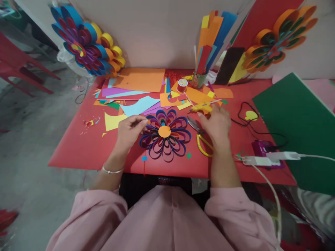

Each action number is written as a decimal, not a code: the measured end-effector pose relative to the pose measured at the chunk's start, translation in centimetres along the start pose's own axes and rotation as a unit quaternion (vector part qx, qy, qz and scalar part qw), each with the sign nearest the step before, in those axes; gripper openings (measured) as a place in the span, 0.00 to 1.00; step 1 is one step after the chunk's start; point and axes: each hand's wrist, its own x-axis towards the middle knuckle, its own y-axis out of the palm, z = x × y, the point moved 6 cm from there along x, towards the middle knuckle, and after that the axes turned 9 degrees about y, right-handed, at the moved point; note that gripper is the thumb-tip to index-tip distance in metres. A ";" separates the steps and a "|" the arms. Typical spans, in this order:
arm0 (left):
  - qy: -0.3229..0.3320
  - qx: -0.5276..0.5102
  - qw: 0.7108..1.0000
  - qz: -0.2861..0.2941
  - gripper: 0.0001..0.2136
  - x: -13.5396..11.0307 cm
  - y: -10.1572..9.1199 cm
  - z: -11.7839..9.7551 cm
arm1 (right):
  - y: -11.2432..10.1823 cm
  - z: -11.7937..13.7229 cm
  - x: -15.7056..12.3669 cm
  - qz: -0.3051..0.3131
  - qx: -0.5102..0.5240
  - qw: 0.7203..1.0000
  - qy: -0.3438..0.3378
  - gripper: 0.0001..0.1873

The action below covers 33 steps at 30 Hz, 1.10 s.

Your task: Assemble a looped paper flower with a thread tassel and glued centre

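A paper flower [165, 138] of looped dark blue, purple and red strips with an orange centre disc lies on the red table [78, 146]. My left hand [130, 130] rests at its left edge, fingers pinched together on a petal loop. My right hand [217, 126] is to the flower's right, fingers curled beside the yellow glue gun [202, 107]; what it grips, if anything, is hidden. Yellow-handled scissors [200, 137] lie partly under that hand.
Sheets and scraps of coloured paper [141, 89] cover the table's back, with a thread spool [182, 84] and a cup of paper strips [209, 45]. Finished flowers [86, 42] lean on the wall. A green board [298, 129], cables and a power strip [264, 159] sit at right.
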 end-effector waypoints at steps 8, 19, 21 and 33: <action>-0.023 -0.045 0.988 0.149 0.08 2.6 4.4 0.9 | 3.6 -0.1 5.1 0.110 -0.090 0.988 0.059 0.40; 0.044 -0.022 0.991 0.122 0.05 2.2 4.0 1.4 | 4.1 -1.6 5.7 0.170 -0.133 0.976 0.045 0.37; 0.042 -0.019 0.991 0.123 0.05 2.2 3.9 1.4 | 4.4 -2.2 5.8 0.185 -0.121 0.974 0.044 0.35; 0.013 -0.053 0.991 0.124 0.06 2.1 4.3 2.3 | -2.7 2.6 0.8 -0.015 0.077 0.992 -0.094 0.21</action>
